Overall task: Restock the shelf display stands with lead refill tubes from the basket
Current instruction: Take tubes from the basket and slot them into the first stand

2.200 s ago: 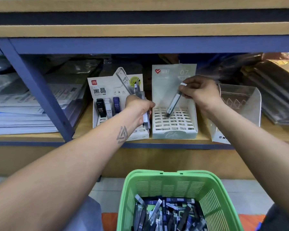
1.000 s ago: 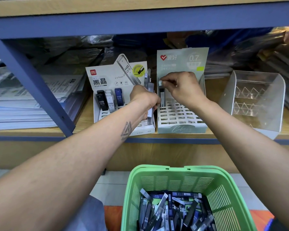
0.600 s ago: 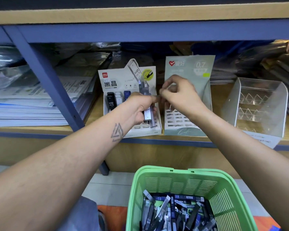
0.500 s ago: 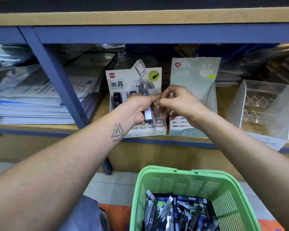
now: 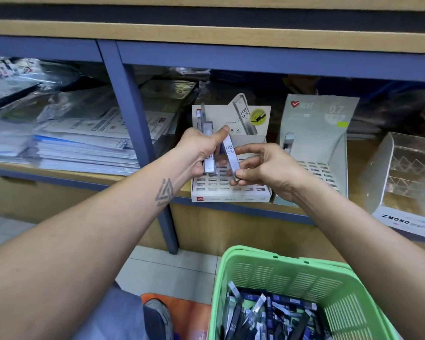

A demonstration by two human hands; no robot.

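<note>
Your left hand (image 5: 201, 149) grips a small bunch of lead refill tubes (image 5: 209, 153) upright in its curled fingers, thumb pressed across the top of one tube marked HB 0.5 (image 5: 231, 155), while your right hand (image 5: 268, 171) pinches the lower end of that same tube between thumb and fingertips. Both hands hover just in front of the white 0.5 display stand (image 5: 231, 190), which sits on the wooden shelf (image 5: 243, 207) framed in blue metal, with stacked paper and plastic-wrapped stock (image 5: 84, 141) to its left. Beside it on the right stands the grey-green 0.7 display stand (image 5: 319, 133) with a single tube (image 5: 288, 142) upright in its back-left corner, and further right a clear MONO stand (image 5: 407, 180). Below, the green basket (image 5: 292, 278) holds a jumble of loose tubes over a tiled floor (image 5: 169, 271). Compared with a second ago, your right hand has left the 0.7 stand, where it was seating a tube, and come across to meet your left hand, and your view has swung so the stands sit further right.
</note>
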